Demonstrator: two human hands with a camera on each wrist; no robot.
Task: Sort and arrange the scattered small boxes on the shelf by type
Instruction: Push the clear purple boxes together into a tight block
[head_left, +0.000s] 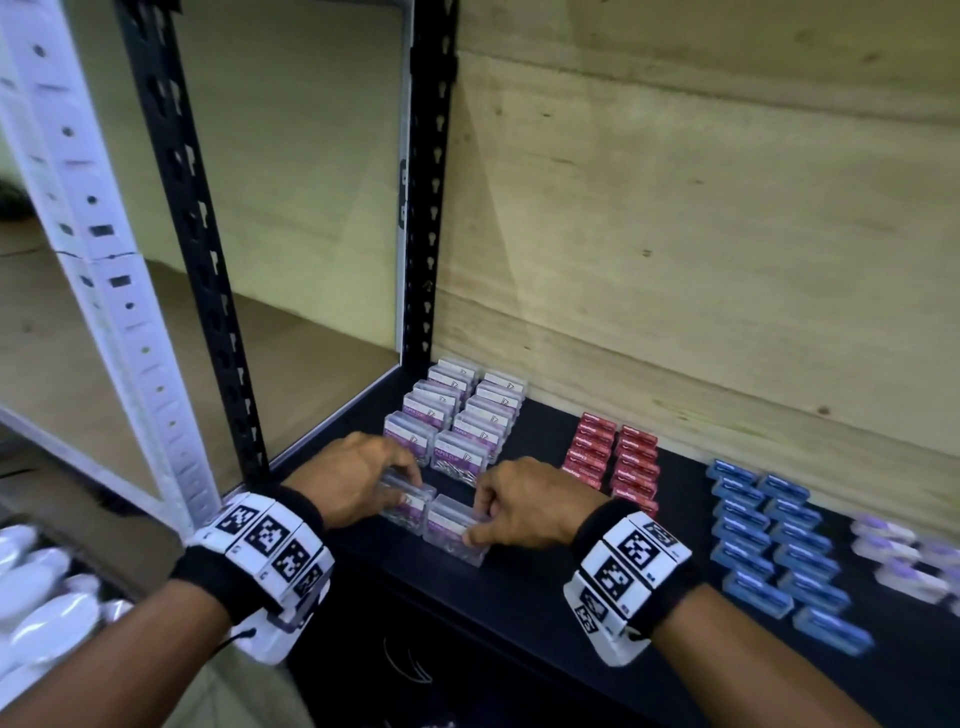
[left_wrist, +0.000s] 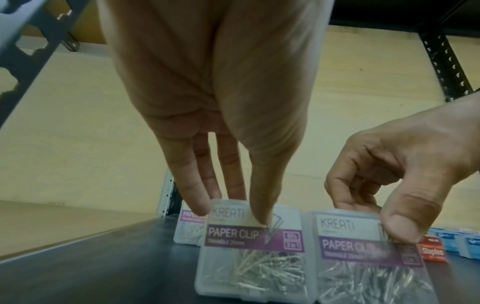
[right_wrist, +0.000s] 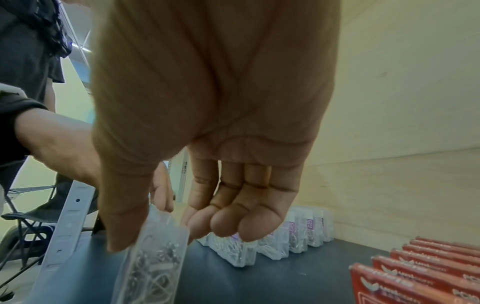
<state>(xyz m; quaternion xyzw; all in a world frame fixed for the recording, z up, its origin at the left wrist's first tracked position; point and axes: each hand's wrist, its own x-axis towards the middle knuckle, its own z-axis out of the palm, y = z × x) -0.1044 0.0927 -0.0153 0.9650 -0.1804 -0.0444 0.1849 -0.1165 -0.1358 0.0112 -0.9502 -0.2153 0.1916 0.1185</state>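
Note:
Two clear paper clip boxes with purple labels stand side by side on the black shelf (head_left: 524, 587), in front of two rows of the same boxes (head_left: 460, 415). My left hand (head_left: 395, 486) pinches the top of the left box (head_left: 408, 506), thumb on its label and fingers behind, as the left wrist view shows on this box (left_wrist: 249, 253). My right hand (head_left: 480, 519) pinches the top of the right box (head_left: 452, 527), which appears end-on in the right wrist view (right_wrist: 155, 263). Both boxes seem to touch the shelf.
Red staple boxes (head_left: 615, 460) stand in two rows to the right, then two rows of blue boxes (head_left: 774, 545), then pale purple boxes (head_left: 904, 553) at the far right. A black shelf post (head_left: 208, 291) rises at the left. A wooden back wall (head_left: 675, 260) closes the shelf.

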